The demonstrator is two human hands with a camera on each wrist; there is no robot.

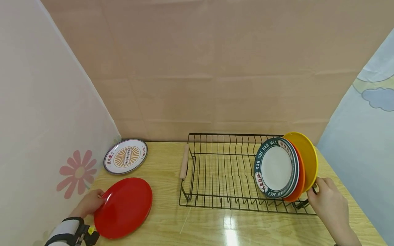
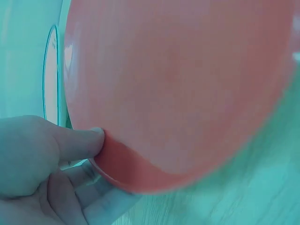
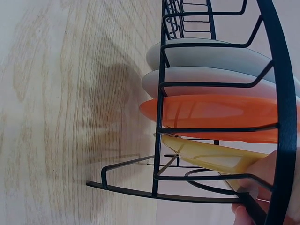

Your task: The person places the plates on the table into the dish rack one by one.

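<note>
A: Nearest me, bottom left: left hand (image 1: 89, 204) has its thumb on top of the rim of the red plate (image 1: 124, 206) and fingers (image 2: 96, 197) curled underneath, a clamped pinch. Plate sits on the worktop (image 1: 172, 225), near edge tipped up a bit in the wrist view.

B: Grip advice?

A: I'd keep the pinch at the rim and lift edge-first, glossy surface looks slippery. Watch the patterned plate (image 1: 125, 156) just behind it, lying flat, close but apart.

B: Moving right?

A: Black wire rack (image 1: 221, 171), left slots free. Then standing at the right end: green-rimmed plate (image 1: 276, 168), a second pale one behind it, orange plate (image 1: 300, 181), yellow plate (image 1: 304, 159).

B: Right hand?

A: Right hand (image 1: 329, 201) is at the rack's near right corner, fingers curled against the wire by the yellow plate's rim. I'd judge it steadies the rack; whether it truly grips the wire, can't tell. I'd keep it there and slot the red plate upright left of the green-rimmed one.
</note>
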